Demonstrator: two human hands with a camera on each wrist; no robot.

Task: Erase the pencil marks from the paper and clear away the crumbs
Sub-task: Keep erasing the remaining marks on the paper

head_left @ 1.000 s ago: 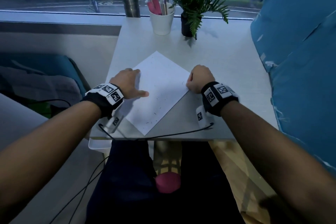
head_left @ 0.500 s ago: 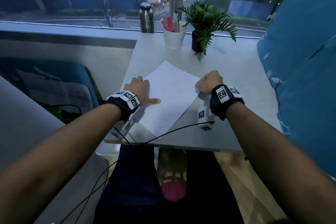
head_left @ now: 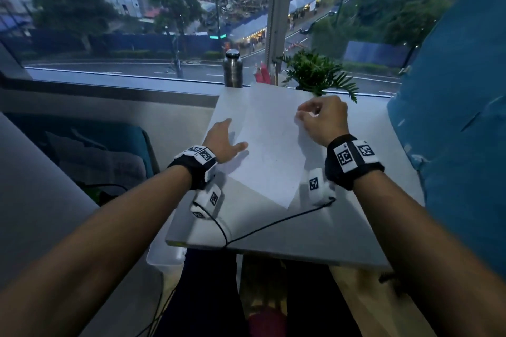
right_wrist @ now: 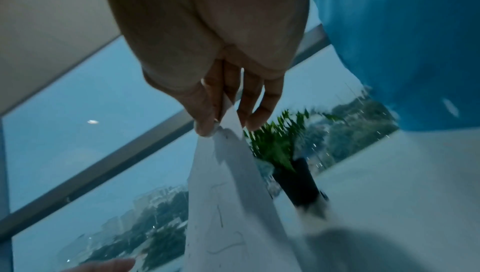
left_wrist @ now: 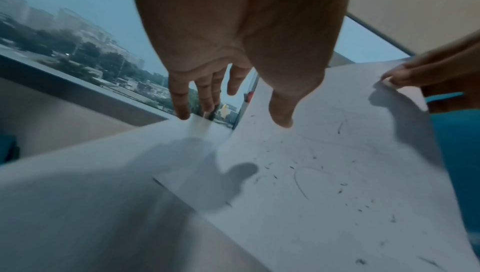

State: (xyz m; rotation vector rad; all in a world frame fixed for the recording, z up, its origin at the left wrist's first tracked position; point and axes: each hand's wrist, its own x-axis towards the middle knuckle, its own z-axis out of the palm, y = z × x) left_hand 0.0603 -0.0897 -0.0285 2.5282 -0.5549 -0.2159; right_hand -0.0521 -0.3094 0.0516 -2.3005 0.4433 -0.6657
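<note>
A white paper [head_left: 268, 145] with faint pencil marks [left_wrist: 300, 184] and dark eraser crumbs [left_wrist: 340, 190] stands tilted over the grey table [head_left: 301, 232]. Its right side is lifted and its near corner is still low by the tabletop. My right hand [head_left: 320, 117] pinches the sheet's right corner between thumb and fingers, a grip the right wrist view shows close up [right_wrist: 215, 120]. My left hand [head_left: 223, 139] hovers at the paper's left edge with fingers straight and spread, holding nothing [left_wrist: 232, 89]. The paper hides the back of the table.
A steel bottle [head_left: 232, 68] and a potted fern [head_left: 317, 74] stand by the window, with a cup of pink items [head_left: 264, 74] mostly hidden behind the sheet. A blue cushion [head_left: 451, 117] fills the right side. A black cable [head_left: 273, 224] crosses the table's front.
My right hand has raised the paper's right corner, so the sheet now tilts up. My left hand has come up off the sheet and opened. The head view has tipped upward.
</note>
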